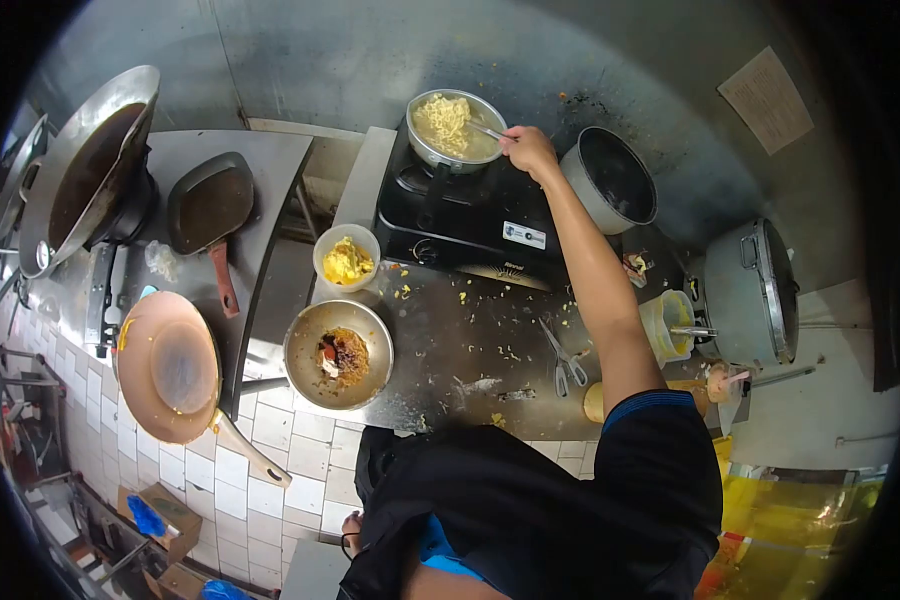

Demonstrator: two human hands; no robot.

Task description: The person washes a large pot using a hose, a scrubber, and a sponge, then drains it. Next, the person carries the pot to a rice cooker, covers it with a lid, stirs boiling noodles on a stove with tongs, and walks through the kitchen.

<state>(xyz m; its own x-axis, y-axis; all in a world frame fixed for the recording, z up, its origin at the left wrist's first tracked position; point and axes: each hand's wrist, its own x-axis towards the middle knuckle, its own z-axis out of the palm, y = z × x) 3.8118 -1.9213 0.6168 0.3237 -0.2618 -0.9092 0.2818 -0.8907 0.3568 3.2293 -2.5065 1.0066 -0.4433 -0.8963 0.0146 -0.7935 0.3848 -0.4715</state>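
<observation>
My right hand (530,152) is closed around metal tongs (488,131), whose far end reaches into the noodles. Pale yellow instant noodles (444,122) sit in cloudy liquid inside a saucepan (433,156), which stands on the black gas stove (467,214). Low by my body, at the left, only part of my left hand (352,527) shows, with a dark band at the wrist; its fingers are mostly hidden. Nearer me on the counter, a metal bowl (374,388) contains brown sauce and seasonings. Behind it, a plastic tub (322,262) holds yellow food.
Scissors (560,360) lie on the crumb-strewn counter (440,350). Right of the stove stand a deep pot (598,190) and a large lidded pot (735,290). On the left table are a square pan (210,205), a large wok (135,95) and a tan frying pan (185,370) overhanging its edge.
</observation>
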